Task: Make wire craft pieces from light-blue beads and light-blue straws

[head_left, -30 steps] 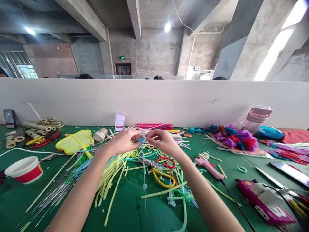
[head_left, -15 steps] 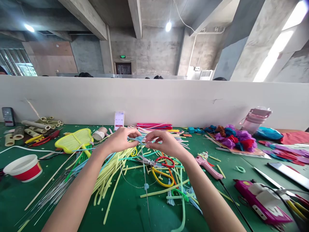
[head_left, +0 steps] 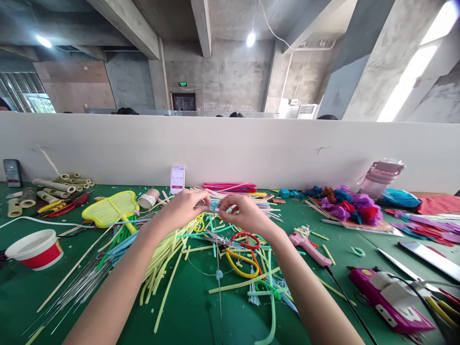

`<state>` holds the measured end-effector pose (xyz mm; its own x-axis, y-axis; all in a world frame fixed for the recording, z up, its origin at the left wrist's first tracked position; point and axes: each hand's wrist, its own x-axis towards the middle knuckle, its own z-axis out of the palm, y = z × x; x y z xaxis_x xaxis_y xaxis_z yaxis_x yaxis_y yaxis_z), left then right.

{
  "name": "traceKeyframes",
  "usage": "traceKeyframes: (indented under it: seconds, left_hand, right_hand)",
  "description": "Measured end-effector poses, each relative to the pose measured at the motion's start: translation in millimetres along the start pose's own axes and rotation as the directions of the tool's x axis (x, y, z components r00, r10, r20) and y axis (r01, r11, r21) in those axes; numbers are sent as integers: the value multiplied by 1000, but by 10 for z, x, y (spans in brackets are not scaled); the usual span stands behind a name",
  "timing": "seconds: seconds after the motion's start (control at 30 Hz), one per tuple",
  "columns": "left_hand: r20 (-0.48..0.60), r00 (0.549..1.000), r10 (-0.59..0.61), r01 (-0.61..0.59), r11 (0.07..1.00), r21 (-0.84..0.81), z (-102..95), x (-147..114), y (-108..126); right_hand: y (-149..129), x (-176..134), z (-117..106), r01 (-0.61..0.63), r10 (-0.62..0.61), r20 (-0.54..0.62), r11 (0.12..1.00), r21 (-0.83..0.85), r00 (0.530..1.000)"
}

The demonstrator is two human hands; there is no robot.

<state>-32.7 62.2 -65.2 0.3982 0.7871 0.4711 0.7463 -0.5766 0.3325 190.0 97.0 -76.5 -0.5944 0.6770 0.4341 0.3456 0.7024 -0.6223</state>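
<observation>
Above the middle of the table, my left hand [head_left: 187, 207] and my right hand [head_left: 241, 212] meet with fingers pinched on a light blue fuzzy piece [head_left: 214, 206], which looks like pipe cleaner. Fingertips cover most of it. A thin wire [head_left: 220, 311] hangs down from it toward me, with a small blue fuzzy knot [head_left: 219, 274] partway along. Under my hands lie yellow-green pipe cleaners [head_left: 163, 258] in a loose pile. Scissors with red handles [head_left: 247, 239] and a yellow-handled tool [head_left: 246, 274] rest just beyond the wire.
At left are a paper cup [head_left: 36, 250], a yellow butterfly-shaped piece [head_left: 111, 208] and bundled metal wires [head_left: 77, 287]. To the right lie a pink glue gun [head_left: 312, 250], a magenta power strip [head_left: 390, 302] and colourful fuzzy pieces [head_left: 350, 206]. A phone [head_left: 177, 179] leans on the white partition [head_left: 230, 148].
My fingers have closed in around the blue piece, hiding more of it. My left hand has turned slightly, and the hanging wire with its knot has shifted a little to the right.
</observation>
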Motion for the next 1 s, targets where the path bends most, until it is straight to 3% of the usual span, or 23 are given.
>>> traceKeyframes:
  seconds: [0.17,0.33,0.43,0.57,0.83,1.0]
  left_hand:
    - [71,997,-32,29,999,33,59,9,-15]
    - [134,988,-81,67,992,107,46,3,28]
    - [128,986,-105,83,983,166,50,3,54]
    - [104,986,-131,111,979,173,78,7,34]
    - [81,995,-55,46,993,107,52,-15,-15]
    - [136,987,-85,76,995,68,79,0,35]
  right_hand:
    - [60,0,2,-15,16,15,1000,-27,1000]
    - [143,14,-16,111,-112,-12,991,-73,994]
    - [176,24,19,158,-169,-58,974,-163,984]
    - [166,20,69,118,-146,-89,957,-264,985]
    - [21,-21,28,141,-146,12,931,-337,989]
    - [6,-41,62,129,-120,47,928,-350,992]
